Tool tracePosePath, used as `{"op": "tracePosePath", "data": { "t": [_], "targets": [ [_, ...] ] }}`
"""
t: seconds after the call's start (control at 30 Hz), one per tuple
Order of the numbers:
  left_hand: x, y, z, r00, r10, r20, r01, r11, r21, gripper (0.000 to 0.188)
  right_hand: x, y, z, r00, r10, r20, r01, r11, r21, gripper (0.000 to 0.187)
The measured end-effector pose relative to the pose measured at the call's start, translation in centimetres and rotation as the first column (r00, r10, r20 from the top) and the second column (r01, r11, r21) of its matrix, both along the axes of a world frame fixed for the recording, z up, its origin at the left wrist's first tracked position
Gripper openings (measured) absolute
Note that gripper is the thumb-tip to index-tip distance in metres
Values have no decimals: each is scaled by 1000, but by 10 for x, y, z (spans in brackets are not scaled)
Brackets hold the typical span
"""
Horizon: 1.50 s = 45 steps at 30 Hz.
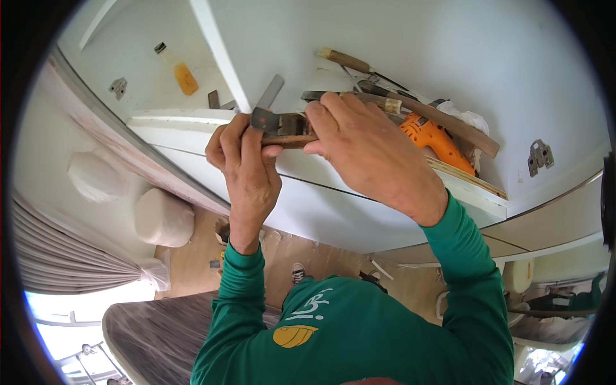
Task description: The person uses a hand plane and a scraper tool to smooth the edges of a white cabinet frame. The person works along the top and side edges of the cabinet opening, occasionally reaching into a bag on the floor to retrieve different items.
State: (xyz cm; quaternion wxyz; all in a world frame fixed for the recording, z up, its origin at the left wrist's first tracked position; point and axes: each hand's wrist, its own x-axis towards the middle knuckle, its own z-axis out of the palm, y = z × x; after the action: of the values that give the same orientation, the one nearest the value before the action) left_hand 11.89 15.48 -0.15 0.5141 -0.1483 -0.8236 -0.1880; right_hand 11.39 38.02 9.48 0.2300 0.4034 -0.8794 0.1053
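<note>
Both hands meet at a small brown wooden block with dark metal set in it, which looks like a hand plane (292, 140). My left hand (247, 170) is closed round its left end, beside a dark metal piece (264, 120) with a rounded edge. From behind that piece a flat grey strip (270, 92) slants up; whether it joins the plane I cannot tell. My right hand (372, 151) grips the right end, thumb below and fingers over the top. The plane is held above the front edge of a white cabinet (308, 192).
Inside the cabinet lie an orange power tool (436, 138), a long wooden bar (459, 125) and a wooden-handled tool (346, 59). A bottle of amber liquid (184, 77) lies left of a white divider (221, 54). Metal hinges (540, 158) sit at the side. Below are a wrapped stool (163, 218) and plastic-covered furniture (160, 333).
</note>
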Motion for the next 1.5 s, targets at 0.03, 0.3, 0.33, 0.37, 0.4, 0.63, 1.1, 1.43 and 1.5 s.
{"op": "tracePosePath", "data": {
  "t": [0.03,0.3,0.33,0.37,0.4,0.63,1.1,1.43,1.5],
  "targets": [
    [-1,1,0,1000,-4,-21,4,1000,16,33,0,3,0,1000,4,-15,-4,1000,5,41],
    [13,80,5,992,-127,-16,127,992,-11,32,30,82,9,990,-119,81,117,993,29,46],
    [17,93,6,990,-141,-14,141,990,-23,34,37,95,9,988,-134,75,132,991,30,48],
    [20,105,5,988,-153,-17,152,988,-25,35,44,107,8,986,-149,70,148,989,32,49],
    [22,118,4,986,-165,-18,165,986,-26,35,52,117,8,982,-174,75,172,985,22,51],
    [35,184,6,964,-260,-55,256,965,-62,35,94,176,3,945,-326,-29,327,945,11,52],
    [40,185,11,939,-332,-90,331,943,-29,37,121,154,7,886,-464,-10,464,885,43,52],
    [10,28,11,1000,0,13,1,1000,-23,35,26,18,7,991,-136,2,136,991,8,42],
    [7,12,12,1000,23,20,-22,999,-24,35,14,3,6,994,-110,2,110,994,8,43]
  ]
}}
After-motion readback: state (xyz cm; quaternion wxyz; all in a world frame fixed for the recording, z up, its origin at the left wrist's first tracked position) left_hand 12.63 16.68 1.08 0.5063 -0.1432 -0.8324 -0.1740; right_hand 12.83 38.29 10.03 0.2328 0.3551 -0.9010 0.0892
